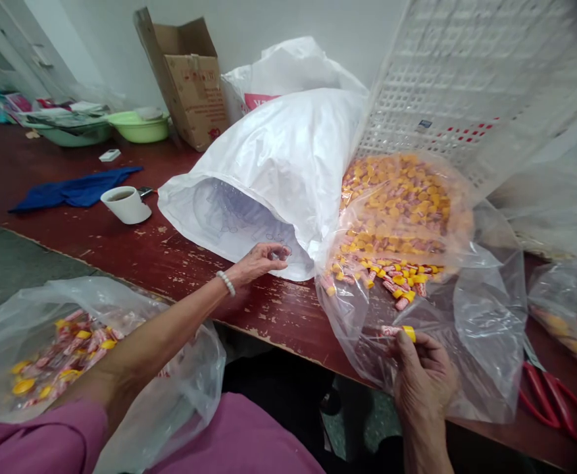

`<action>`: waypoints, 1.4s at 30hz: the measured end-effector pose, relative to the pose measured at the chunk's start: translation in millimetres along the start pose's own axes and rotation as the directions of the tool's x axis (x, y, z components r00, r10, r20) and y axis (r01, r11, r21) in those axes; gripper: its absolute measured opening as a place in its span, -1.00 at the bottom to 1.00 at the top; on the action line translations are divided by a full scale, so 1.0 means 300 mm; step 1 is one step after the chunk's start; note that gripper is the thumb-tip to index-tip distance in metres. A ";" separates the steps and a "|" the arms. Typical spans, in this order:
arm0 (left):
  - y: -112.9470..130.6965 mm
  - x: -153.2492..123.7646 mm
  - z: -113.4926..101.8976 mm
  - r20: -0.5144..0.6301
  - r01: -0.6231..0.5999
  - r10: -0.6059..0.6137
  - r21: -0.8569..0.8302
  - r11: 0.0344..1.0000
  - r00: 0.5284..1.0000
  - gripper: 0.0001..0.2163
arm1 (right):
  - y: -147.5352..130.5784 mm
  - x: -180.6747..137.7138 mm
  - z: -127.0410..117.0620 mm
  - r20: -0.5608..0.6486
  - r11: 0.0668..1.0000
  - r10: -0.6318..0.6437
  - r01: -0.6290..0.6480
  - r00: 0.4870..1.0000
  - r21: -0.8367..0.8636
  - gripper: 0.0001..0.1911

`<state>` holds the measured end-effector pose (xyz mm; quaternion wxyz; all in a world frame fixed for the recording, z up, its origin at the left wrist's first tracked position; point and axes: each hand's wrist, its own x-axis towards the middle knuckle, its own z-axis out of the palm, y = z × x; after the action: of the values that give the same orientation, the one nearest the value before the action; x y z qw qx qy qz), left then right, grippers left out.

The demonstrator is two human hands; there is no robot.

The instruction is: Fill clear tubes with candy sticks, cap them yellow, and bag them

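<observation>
At the lower left, a clear plastic bag (170, 309) holds a loose heap of tubes with yellow caps (71, 355), and the left forearm crosses in front of it; a sleeve catching the film could drag the bag and spill the pieces. Beyond it on the dark red desk (91, 240) lie a blue cloth (74, 191) and a white cup (127, 207) with dark liquid in it; the cup stands near the lip of the white sack (288, 151), so a sideways tug on that sack might tip it and wet the things around. The left hand (258, 261) is at the sack's open mouth, fingers curled to a pinch; something small and clear seems to be between the tips, but I cannot tell for sure. To the right, a large clear bag (485, 316) lies open with a mass of yellow-capped pieces (397, 197) inside, and since its mouth faces the desk's front edge, a pull on the loose film could send some over. Above that film the right hand (424, 375) grips one capped tube (391, 331) by its cap, between thumb and fingers; a slack pinch could let it drop. Its long axis runs crosswise, nearly level in view, the red-and-white body pointing left and the yellow cap right. Red-handled scissors (547, 395) lie farther right.
</observation>
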<state>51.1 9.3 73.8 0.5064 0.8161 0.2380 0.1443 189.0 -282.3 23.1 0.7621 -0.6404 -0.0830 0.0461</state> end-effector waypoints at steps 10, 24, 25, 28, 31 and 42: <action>0.157 -0.262 0.138 0.247 -0.183 0.185 -0.031 0.983 0.951 -0.77 | -0.150 -0.199 0.296 0.392 0.971 -0.189 0.230 0.900 -0.060 -0.79; 0.125 -0.243 0.193 0.111 -0.113 0.122 -0.085 0.990 0.986 -0.82 | -0.147 -0.102 0.199 0.702 0.660 -0.347 0.694 0.621 -0.287 -0.72; 0.122 -0.237 0.188 0.111 -0.095 0.107 -0.108 0.990 0.988 -0.82 | -0.134 -0.056 0.184 0.632 0.658 -0.347 0.660 0.693 -0.362 -0.71; 0.120 -0.234 0.182 0.100 -0.022 0.042 -0.185 0.983 0.994 -0.85 | -0.063 0.105 0.161 0.370 0.545 -0.347 0.506 0.862 -0.669 -0.64; 0.121 -0.245 0.193 0.149 0.064 -0.018 -0.313 0.948 0.989 -0.77 | 0.034 0.229 0.181 0.421 0.467 -0.289 0.510 0.860 -0.722 -0.71; 0.104 -0.238 0.232 0.047 -0.073 0.077 -0.086 0.994 0.996 -0.86 | 0.096 0.264 0.193 0.519 0.221 -0.158 0.542 0.840 -0.811 -0.59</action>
<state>31.4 -93.4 71.2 0.5406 0.8057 0.1880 0.1525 257.0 -207.1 9.6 0.2071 -0.9048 -0.3630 -0.0814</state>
